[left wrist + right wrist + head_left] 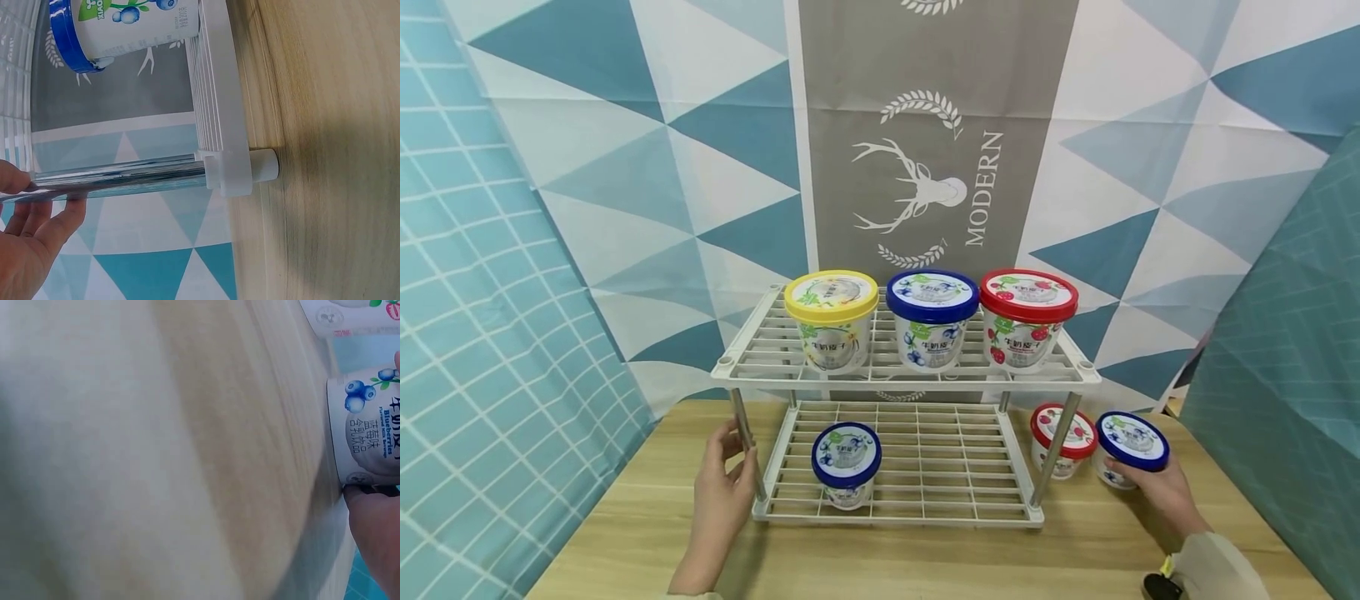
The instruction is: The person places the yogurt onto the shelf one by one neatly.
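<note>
A two-tier white rack (895, 522) with metal posts stands on the table. My left hand (722, 492) grips its front left post (742, 419); in the left wrist view, thumb and fingers lie on opposite sides of the metal post (144, 175). To the right of the rack, my right hand (1161, 493) holds a blue-lidded blueberry cup (1133, 442). In the right wrist view, the thumb is low against the cup (365, 434), and most of the fingers are out of frame. Beside it is a red-lidded strawberry cup (1064, 437), partly behind the front right post.
The top tier carries a yellow-lidded cup (832, 321), a blue-lidded cup (932, 321) and a red-lidded cup (1028, 321). Another blue-lidded cup (847, 467) stands left on the lower tier. A patterned curtain (722, 167) hangs behind the wooden table (850, 567).
</note>
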`<state>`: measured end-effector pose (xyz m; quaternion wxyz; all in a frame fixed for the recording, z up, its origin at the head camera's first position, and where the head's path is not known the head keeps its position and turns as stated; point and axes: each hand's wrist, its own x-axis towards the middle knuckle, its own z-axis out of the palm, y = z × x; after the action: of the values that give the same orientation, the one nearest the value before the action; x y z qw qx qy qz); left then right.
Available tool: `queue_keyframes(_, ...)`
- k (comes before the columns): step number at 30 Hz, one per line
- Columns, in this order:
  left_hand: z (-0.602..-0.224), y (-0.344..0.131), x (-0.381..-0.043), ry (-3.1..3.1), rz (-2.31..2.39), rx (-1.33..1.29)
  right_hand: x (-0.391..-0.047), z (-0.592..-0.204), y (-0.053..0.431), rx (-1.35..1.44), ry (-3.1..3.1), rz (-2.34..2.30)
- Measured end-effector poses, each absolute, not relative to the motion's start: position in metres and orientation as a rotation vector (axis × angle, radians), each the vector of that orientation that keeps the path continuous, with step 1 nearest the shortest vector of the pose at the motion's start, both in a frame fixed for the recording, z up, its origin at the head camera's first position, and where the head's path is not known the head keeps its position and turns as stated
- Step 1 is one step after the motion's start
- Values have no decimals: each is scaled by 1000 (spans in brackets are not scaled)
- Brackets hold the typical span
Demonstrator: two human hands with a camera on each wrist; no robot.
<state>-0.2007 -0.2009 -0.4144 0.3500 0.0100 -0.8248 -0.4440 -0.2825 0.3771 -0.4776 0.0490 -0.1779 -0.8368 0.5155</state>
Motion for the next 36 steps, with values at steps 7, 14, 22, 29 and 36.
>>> queue_keyframes(7,-414,-201,-203,-2123,-1150,13,-274,-477,375,-624,-2437,1625)
queue_keyframes(14,-415,-202,-206,-2122,-1125,15,-262,-473,374,-668,-2389,1628)
queue_keyframes(22,-417,-204,-205,-2118,-1130,4,-248,-465,369,-706,-2295,1636)
queue_keyframes(29,-415,-203,-202,-2112,-1162,13,-239,-458,369,-718,-2280,1641)
queue_keyframes(36,-416,-203,-202,-2111,-1154,18,-230,-450,369,-695,-2306,1621)
